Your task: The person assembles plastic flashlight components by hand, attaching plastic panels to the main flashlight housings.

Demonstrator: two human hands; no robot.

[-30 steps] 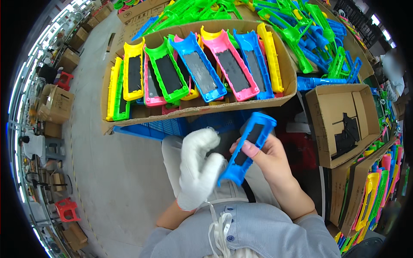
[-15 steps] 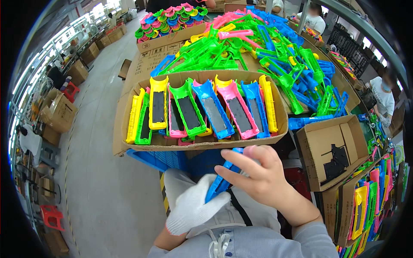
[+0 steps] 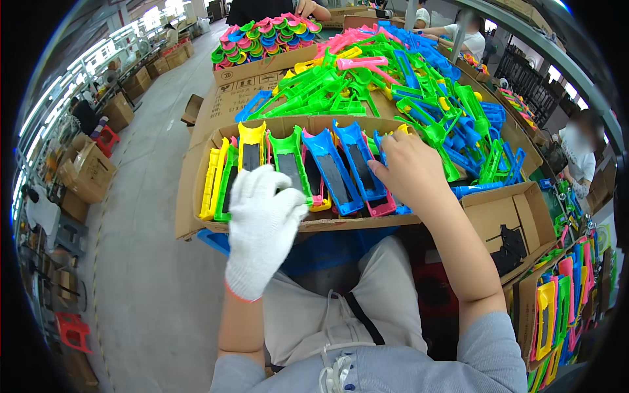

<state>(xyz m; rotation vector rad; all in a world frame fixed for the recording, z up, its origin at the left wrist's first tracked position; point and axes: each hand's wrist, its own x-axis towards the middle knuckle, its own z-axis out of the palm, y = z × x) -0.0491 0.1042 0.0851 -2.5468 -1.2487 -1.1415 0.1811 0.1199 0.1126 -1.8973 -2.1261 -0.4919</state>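
My left hand [image 3: 262, 219], in a white knitted glove, is over the front edge of a shallow cardboard box [image 3: 357, 226]. Its fingers are curled in front of a yellow plastic shell [image 3: 252, 133] and a green shell [image 3: 286, 145]; whatever they hold, if anything, is hidden. At the box's right end my bare right hand [image 3: 414, 167] closes around the top of a blue plastic shell, most of which it covers. Left of that hand leans another blue shell [image 3: 360, 160] with a dark strip, over a pink shell [image 3: 383, 207]. Several more coloured shells stand in the row.
Behind the box spreads a heap of green, blue and pink plastic parts [image 3: 327, 85]. Rounded coloured parts [image 3: 262, 40] are stacked at the far left, near another person's hand [image 3: 305, 8]. An open carton [image 3: 540, 209] with black pieces [image 3: 508, 252] stands at right; a blue crate lies below.
Both hands have risen from my lap to the box. The blue shell they held is out of them, and a blue shell now stands where a pink one showed in the row.
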